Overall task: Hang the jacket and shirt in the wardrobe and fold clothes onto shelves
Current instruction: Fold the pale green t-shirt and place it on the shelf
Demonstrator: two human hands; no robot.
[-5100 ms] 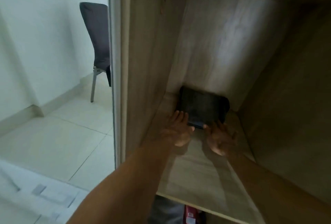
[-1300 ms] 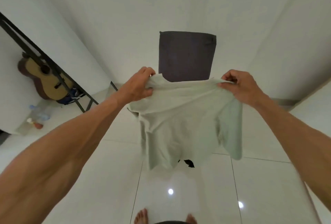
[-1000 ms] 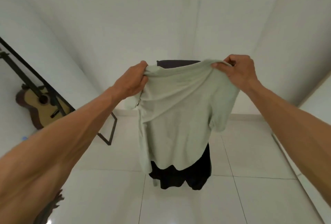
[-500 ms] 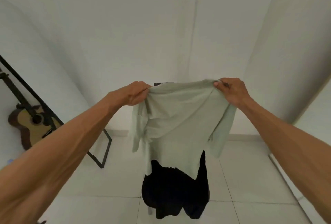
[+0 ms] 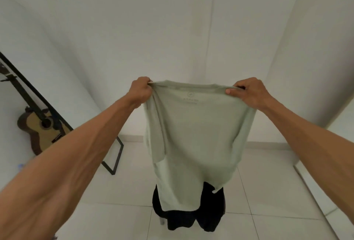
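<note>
White wall (image 5: 172, 28); T-shirt (image 5: 197, 134) hangs below left hand (image 5: 140, 90), right hand (image 5: 247, 93) pinching shoulders.

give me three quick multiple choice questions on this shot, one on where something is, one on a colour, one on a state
1. Where is the guitar?
A. on the floor tiles at the right
B. standing at the far left of the view
C. in the person's lap

2. What colour is the T-shirt being held up?
A. pale green
B. red
C. navy

3. How is the T-shirt held?
A. draped over one arm
B. folded flat on the floor
C. hanging spread between the left hand and the right hand

Answers:
1 B, its body shows at the left edge.
2 A, the cloth is light green.
3 C, each hand grips a top corner and the body hangs free.
</note>
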